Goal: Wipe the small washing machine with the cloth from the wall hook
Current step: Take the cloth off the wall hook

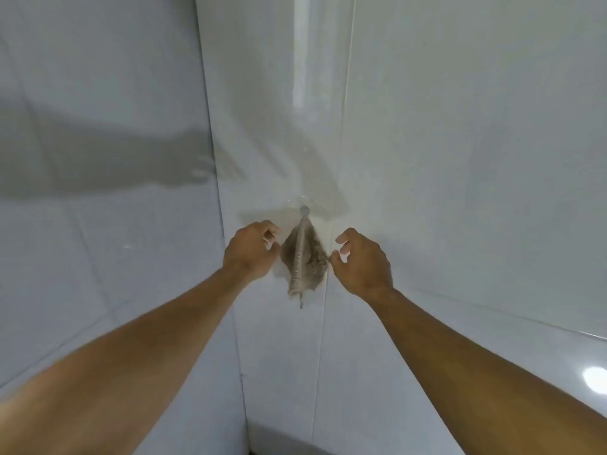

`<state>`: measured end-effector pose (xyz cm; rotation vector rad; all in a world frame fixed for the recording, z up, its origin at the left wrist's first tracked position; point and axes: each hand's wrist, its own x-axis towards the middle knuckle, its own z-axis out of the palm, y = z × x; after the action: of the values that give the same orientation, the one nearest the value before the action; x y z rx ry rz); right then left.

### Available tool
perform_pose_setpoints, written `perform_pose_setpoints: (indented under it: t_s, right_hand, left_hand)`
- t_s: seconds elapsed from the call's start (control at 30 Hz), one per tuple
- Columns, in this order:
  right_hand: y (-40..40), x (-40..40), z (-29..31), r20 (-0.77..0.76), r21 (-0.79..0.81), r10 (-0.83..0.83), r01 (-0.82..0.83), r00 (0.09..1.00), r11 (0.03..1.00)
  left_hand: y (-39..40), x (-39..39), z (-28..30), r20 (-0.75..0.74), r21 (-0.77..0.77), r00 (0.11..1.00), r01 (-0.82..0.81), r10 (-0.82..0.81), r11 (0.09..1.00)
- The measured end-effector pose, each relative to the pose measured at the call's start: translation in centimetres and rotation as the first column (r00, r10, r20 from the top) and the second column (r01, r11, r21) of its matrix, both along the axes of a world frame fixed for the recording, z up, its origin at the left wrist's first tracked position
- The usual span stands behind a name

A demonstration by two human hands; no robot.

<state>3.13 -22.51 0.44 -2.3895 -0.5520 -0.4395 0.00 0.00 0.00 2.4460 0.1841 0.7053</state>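
A small grey-brown cloth (303,261) hung just below the centre of the frame from a round wall hook (304,210), which was fixed to a white tiled wall (460,142) close to an inside corner. The cloth drooped in a rough diamond, pinched at the top where it met the hook, broad in the middle and tapering to a ragged tip lower down, with a pale stitched edge running down its front. Both bare forearms reached up from the lower corners of the frame toward it. The left hand (251,252) sat just left of the cloth, its fingers curled loosely inward and its fingertips near the cloth's left edge; whether they touched the fabric could not be told. The right hand (363,262) sat just right of the cloth, fingers partly spread and bent, the thumb and forefinger at the cloth's right edge and seemingly touching it, though a firm pinch could not be confirmed. Neither hand had closed around the cloth, which still hung from the hook. A second tiled wall (98,192) filled the left half of the frame and carried a broad grey shadow across its upper part. A bright glare spot (596,379) showed at the lower right edge.
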Motion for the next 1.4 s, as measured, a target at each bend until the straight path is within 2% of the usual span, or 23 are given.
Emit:
perform_pose_setpoints:
  t_s: [0.13, 0.33, 0.47, 0.63, 0.73, 0.87, 1.03, 1.13, 1.23, 1.33, 1.4]
  right_hand:
    - [3.9, 2.7, -0.2, -0.036, 0.023, -0.107, 0.108, 0.994, 0.994]
    - [7.8, 4.9, -0.6, -0.011, -0.001, -0.275, 0.275, 0.961, 0.962]
    - [8.3, 5.3, -0.8, -0.013, -0.012, -0.291, 0.291, 0.957, 0.957]
    - [7.6, 5.1, 0.5, 0.043, 0.063, -0.276, 0.273, 0.960, 0.960]
    - [6.9, 4.5, 2.1, 0.097, 0.135, -0.226, 0.212, 0.969, 0.968]
    - [5.2, 3.4, 3.7, 0.192, 0.178, -0.084, 0.049, 0.978, 0.983]
    - [2.0, 1.4, 5.2, -0.041, 0.358, 0.156, -0.131, 0.987, 0.925]
    - [0.1, -0.5, 5.3, -0.116, 0.401, 0.250, -0.185, 0.961, 0.897]
    - [-1.8, -3.1, 5.2, -0.125, 0.421, 0.291, -0.214, 0.949, 0.882]
    - [-4.1, -5.9, 4.6, -0.121, 0.425, 0.298, -0.221, 0.947, 0.878]
    - [-5.8, -7.6, 3.8, -0.113, 0.421, 0.278, -0.207, 0.954, 0.883]
  left_hand:
    - [0.7, 3.8, -0.8, -0.040, -0.070, 0.999, 0.012, -0.014, 0.997]
    - [0.4, 7.3, -2.9, 0.023, -0.104, 1.000, 0.020, -0.017, 0.994]
    - [0.5, 8.0, -3.9, 0.099, -0.156, 0.994, 0.064, -0.049, 0.986]
    - [0.7, 7.5, -2.6, 0.201, -0.201, 0.978, 0.097, -0.056, 0.975]
    - [1.3, 6.9, -0.6, 0.234, -0.200, 0.969, 0.124, -0.075, 0.972]
    - [1.9, 5.6, 2.3, 0.238, -0.152, 0.963, 0.164, -0.125, 0.975]
    - [0.9, 2.8, 5.0, 0.144, -0.019, 0.945, 0.301, -0.295, 0.954]
    - [-0.8, 0.7, 5.2, 0.172, 0.020, 0.927, 0.336, -0.334, 0.942]
    - [-3.0, -1.4, 4.6, 0.159, -0.080, 0.920, 0.374, -0.359, 0.924]
    - [-6.1, -4.6, 4.1, 0.069, -0.351, 0.859, 0.497, -0.507, 0.794]
    - [-8.4, -6.8, 3.5, 0.016, -0.499, 0.828, 0.492, -0.560, 0.713]
